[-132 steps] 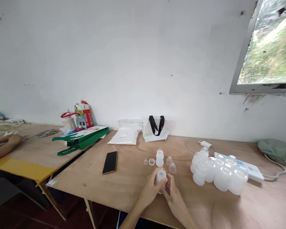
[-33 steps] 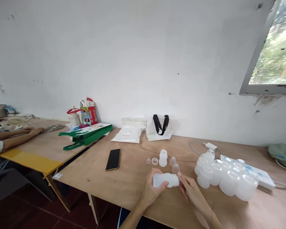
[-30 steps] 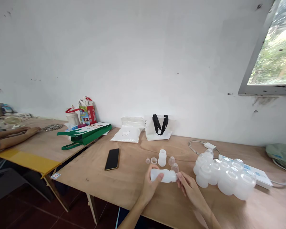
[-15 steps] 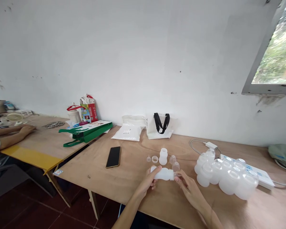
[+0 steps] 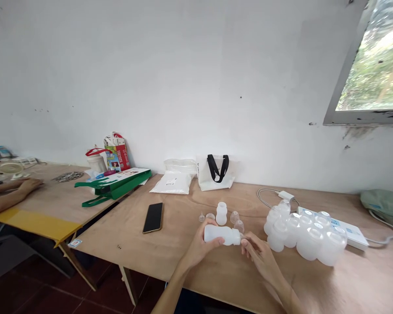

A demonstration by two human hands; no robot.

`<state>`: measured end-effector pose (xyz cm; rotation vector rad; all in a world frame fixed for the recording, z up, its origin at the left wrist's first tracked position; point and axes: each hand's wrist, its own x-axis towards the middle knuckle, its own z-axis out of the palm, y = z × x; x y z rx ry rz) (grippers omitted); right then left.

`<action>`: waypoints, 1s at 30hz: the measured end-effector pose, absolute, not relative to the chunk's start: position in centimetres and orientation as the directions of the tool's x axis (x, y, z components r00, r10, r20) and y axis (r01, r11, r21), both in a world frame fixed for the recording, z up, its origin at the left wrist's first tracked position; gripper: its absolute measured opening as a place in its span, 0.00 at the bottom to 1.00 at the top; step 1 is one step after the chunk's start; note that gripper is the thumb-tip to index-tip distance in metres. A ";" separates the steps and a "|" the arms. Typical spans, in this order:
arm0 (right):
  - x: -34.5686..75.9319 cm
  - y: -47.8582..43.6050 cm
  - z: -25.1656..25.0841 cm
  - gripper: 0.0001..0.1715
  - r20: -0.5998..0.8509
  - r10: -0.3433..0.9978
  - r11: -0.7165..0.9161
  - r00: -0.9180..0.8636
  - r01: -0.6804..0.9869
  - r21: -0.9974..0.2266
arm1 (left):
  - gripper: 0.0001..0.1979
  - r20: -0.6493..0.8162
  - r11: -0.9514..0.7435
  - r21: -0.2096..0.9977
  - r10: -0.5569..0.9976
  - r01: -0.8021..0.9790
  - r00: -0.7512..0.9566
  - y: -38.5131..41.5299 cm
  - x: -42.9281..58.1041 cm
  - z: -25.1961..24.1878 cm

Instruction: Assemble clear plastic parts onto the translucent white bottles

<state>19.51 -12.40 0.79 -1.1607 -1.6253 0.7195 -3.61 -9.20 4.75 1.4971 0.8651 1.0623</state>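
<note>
My left hand (image 5: 199, 247) is wrapped round a frosted white baby bottle (image 5: 223, 235), which lies on its side in the air with its neck to the right. At the neck, my right hand (image 5: 257, 249) pinches the clear teat (image 5: 243, 237) on the end of the bottle; the fingers partly hide it. Just behind, a second bottle (image 5: 221, 213) stands upright without a cap. To its left lie a loose teat (image 5: 201, 217) and a screw ring (image 5: 210, 216), partly behind my hand. Two clear domed caps (image 5: 235, 216) sit to its right.
A cluster of several frosted bottles with clear caps (image 5: 308, 235) stands at the right, before a white power strip (image 5: 353, 235). A phone (image 5: 153, 217) lies at the left. White packages (image 5: 172, 182) and a black-handled bag (image 5: 216, 174) are behind. Another person's hand (image 5: 31, 185) rests on the far-left table.
The view has shifted slightly right. My left hand has changed its grip, the thumb now along the near side of the bottle. My right fingers remain at the bottle's neck.
</note>
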 end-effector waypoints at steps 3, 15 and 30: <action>19.2 -12.5 1.0 0.26 0.402 0.911 0.402 -0.094 0.425 -0.811 | 0.30 0.095 -0.090 0.995 0.915 -0.032 0.392 -8.6 -3.9 4.2; 19.2 -12.8 0.6 0.28 0.358 0.901 0.429 -0.243 0.389 -0.816 | 0.25 0.151 -0.169 0.986 0.893 0.005 0.424 -8.6 -4.7 4.4; 18.7 -12.7 0.6 0.24 0.304 0.924 0.376 -0.233 0.395 -0.838 | 0.20 0.059 -0.281 0.895 0.845 0.347 0.532 -9.6 -4.2 5.0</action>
